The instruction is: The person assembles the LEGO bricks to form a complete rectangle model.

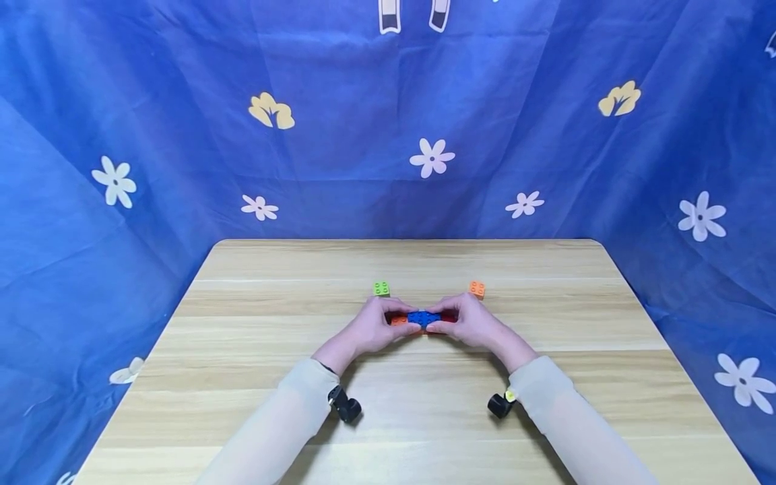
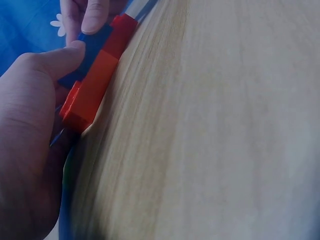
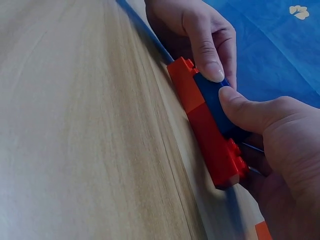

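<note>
A blue toy brick (image 1: 422, 318) sits on top of an orange brick (image 3: 186, 85) and a red brick (image 3: 212, 145), which lie end to end on the table and bridge under it. My left hand (image 1: 374, 325) pinches the blue brick at its left part, thumb on the near side. From the other side my right hand (image 1: 471, 322) pinches the same blue brick, its thumb close to the left thumb. Studs of the orange and red bricks show beyond the blue one at either end. The fingers behind the blue brick are mostly hidden.
A lime-green brick (image 1: 380, 289) stands beyond my left hand, and a separate orange brick (image 1: 477, 289) beyond my right. The wooden table (image 1: 424, 417) ends at a blue patterned curtain (image 1: 364, 121) behind and at both sides.
</note>
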Motion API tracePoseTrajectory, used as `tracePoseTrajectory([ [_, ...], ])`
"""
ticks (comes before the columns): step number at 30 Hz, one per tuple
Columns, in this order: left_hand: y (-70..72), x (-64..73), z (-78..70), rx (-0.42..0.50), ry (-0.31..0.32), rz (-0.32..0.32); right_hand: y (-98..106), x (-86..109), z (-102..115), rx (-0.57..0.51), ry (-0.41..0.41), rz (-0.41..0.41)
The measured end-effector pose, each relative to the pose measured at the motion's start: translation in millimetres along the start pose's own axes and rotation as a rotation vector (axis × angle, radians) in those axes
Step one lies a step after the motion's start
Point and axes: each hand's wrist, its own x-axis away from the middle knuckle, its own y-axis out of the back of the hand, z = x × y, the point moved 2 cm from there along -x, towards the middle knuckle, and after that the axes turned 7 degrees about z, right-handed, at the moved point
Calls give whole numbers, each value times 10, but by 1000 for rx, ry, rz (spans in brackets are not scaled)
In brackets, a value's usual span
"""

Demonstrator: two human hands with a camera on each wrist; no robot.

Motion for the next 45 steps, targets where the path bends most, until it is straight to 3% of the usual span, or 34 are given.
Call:
tracePoseTrajectory([
  [19, -11, 3, -6, -9, -11, -12, 22, 25, -3, 38, 28, 7],
  [32, -15, 10, -8, -19, -2, -13, 118, 52, 29, 38, 31, 66],
  [38, -15, 7, -13, -21, -6, -17, 259, 69, 4, 51, 40, 20],
  [45, -18, 5, 10, -28, 3, -21, 455, 102, -42, 67, 66, -89],
])
